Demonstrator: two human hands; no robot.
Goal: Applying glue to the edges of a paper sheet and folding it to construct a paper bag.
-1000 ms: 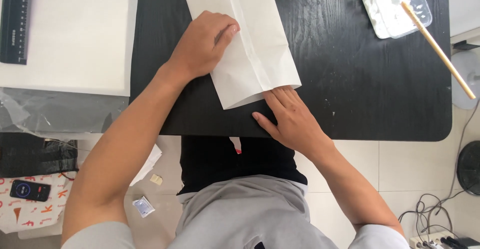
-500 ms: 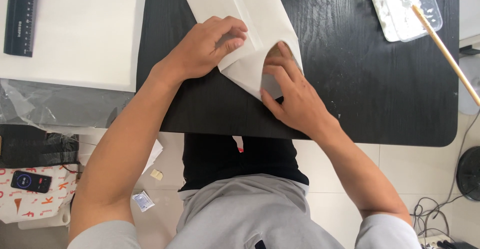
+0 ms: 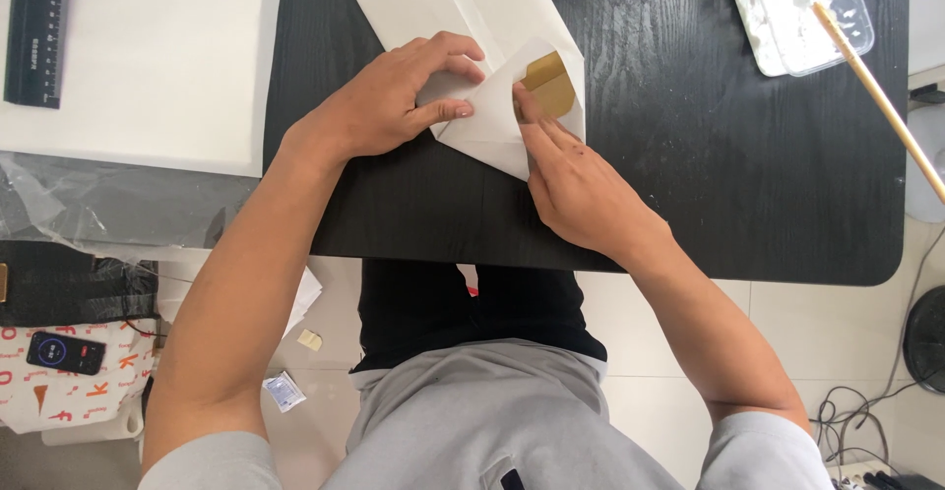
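Head view: white paper bag [image 3: 463, 18] lies flat on black table [image 3: 689, 155], near front edge, bottom corner folded up so brown inside shows. Left hand [image 3: 394, 101] lies on bag, thumb and fingers pinching fold. Right hand [image 3: 581, 190] flat, fingers together, pressing folded corner down. Clear plastic tray [image 3: 797, 8] with white paste at far right, wooden stick [image 3: 876, 96] resting on it. Big white sheet [image 3: 148, 57] and black ruler [image 3: 34, 28] at left

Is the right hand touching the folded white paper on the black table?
Touching. The head view shows the right hand with its fingers pressed flat on the folded white paper.
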